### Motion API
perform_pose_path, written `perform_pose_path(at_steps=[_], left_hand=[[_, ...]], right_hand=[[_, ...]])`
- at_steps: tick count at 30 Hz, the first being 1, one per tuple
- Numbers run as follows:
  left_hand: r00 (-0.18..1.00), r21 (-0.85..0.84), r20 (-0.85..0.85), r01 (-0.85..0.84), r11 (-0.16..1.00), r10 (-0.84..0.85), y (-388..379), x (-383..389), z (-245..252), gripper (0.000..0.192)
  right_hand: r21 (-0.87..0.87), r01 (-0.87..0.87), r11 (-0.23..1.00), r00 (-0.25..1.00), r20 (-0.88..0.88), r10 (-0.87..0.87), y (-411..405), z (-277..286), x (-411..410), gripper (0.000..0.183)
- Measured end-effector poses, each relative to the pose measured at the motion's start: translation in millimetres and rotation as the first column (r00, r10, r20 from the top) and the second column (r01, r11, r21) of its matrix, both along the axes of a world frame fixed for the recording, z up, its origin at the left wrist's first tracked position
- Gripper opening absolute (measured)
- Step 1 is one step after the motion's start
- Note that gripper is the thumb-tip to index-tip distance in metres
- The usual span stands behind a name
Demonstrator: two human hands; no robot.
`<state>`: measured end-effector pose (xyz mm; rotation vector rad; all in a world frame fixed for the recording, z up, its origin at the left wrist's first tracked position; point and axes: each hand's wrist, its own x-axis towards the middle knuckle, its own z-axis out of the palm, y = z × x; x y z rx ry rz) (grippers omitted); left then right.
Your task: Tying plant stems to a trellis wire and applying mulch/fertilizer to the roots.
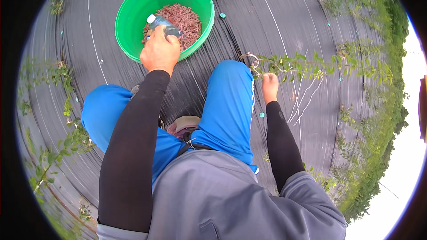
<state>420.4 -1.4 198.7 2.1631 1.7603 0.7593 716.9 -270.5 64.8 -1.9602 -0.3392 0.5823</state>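
Note:
A round green plastic bucket stands on the ground in front of my knees. It holds a heap of slender pinkish-brown plant pieces, possibly flower buds. On the heap lies a clear plastic bottle with a white cap, tilted and partly covered by my fingers. My left hand reaches over the bucket's near rim, fingers at the bottle; its palm side is hidden. Beyond my right knee, my right hand has curled fingers beside a leafy vine-like plant. Whether it grips a stem is unclear.
Black woven ground cover with white lines spreads under everything, pinned by teal round pegs. Pale bare stems lie right of my right hand. More leafy plants grow at the left, with dense greenery along the right.

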Motion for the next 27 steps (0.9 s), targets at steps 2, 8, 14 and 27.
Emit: perform_pose_path(at_steps=[2, 8, 14, 27], left_hand=[[0.999, -0.015, -0.035, -0.022, 1.000, 0.022, 1.2, -13.4, -0.6, 0.037], [1.000, -0.016, -0.014, -0.008, 1.000, 0.008, -1.3, -4.1, 1.8, 0.037], [1.000, -0.032, -0.026, -0.013, 0.999, 0.013, -1.5, -9.9, 4.9, 0.036], [0.998, -0.048, -0.049, 0.034, 0.998, -0.037, -5.6, -0.8, 13.8, 0.035]], right_hand=[[-0.572, -0.107, 0.813, 0.798, 0.439, 0.414, 28.2, 33.7, -33.0, 0.035], [-0.784, -0.123, 0.608, 0.650, 0.400, 0.646, 33.3, 21.4, -13.1, 0.037], [-0.614, -0.102, 0.783, 0.669, 0.540, 0.511, 30.0, 20.8, -23.0, 0.024], [0.530, 0.457, 0.714, 0.446, -0.831, 0.331, -49.4, 6.3, -41.8, 0.021]])
